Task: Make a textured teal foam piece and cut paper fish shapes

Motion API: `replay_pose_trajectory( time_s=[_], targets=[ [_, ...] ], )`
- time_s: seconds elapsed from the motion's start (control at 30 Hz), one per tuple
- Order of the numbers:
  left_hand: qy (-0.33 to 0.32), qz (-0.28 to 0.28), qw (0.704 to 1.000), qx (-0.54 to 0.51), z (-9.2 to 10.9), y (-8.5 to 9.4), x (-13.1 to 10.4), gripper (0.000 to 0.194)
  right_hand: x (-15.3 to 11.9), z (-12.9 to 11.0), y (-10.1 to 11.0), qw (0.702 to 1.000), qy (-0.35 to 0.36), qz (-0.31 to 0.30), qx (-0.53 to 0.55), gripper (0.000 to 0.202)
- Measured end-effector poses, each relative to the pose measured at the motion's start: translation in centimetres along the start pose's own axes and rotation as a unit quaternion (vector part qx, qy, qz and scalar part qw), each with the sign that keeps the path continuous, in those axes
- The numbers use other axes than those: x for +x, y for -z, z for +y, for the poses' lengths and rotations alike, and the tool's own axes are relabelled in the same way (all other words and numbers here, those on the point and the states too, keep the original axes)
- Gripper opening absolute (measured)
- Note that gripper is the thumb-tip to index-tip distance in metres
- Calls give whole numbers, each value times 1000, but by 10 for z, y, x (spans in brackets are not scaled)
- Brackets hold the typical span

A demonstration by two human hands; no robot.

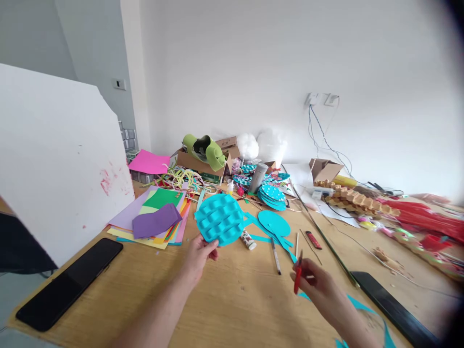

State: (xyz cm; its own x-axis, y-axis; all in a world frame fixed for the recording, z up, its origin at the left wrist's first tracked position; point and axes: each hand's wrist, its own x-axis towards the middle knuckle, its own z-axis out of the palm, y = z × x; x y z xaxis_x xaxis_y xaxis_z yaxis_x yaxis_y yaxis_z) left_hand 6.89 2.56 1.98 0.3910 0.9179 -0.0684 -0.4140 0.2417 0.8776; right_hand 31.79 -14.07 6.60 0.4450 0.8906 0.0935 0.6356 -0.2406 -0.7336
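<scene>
Turquoise and relief-patterned, the raised disc [220, 220] occupies the centre of the view, held at its lower edge between the thumb and fingers of the left hand [205, 249]. The disc is tilted so that its patterned face is toward the viewer, above the wooden tabletop [224, 299]. The right hand [315, 280], narrowed to a pinch, grips a small red tool [298, 278] with a dark tip pointing up; its exact type cannot be told. The hands are well apart.

Between and beyond the hands: a flat disc [274, 223] of the same turquoise, with cut strips beside it; a pen [276, 256]; a tube [248, 239] with a white cap, just beside the raised disc; and a red cutter [313, 240]. Farther back, a dotted stack [271, 195] of discs lies before a grey flask [258, 178].

Left: a purple sheet [156, 220] and a green sheet [161, 199] rest on a fanned pile of coloured paper, near a black phone [70, 285] and an upright white board [61, 159] bearing red marks. Rear: a green roll [205, 151] on a carton. Right: a long stick [319, 227] runs obliquely toward a dark slab [391, 304]; a red bundle [427, 220] lies beyond.
</scene>
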Motion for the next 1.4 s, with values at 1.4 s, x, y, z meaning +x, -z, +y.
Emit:
replay_pose_trajectory(
  time_s=[1.4],
  targets=[
    [133, -132, 982, 36, -5, 2, -2, 26, 39, -33, -117, 829, -58, 171, 529, 36]
  ],
)
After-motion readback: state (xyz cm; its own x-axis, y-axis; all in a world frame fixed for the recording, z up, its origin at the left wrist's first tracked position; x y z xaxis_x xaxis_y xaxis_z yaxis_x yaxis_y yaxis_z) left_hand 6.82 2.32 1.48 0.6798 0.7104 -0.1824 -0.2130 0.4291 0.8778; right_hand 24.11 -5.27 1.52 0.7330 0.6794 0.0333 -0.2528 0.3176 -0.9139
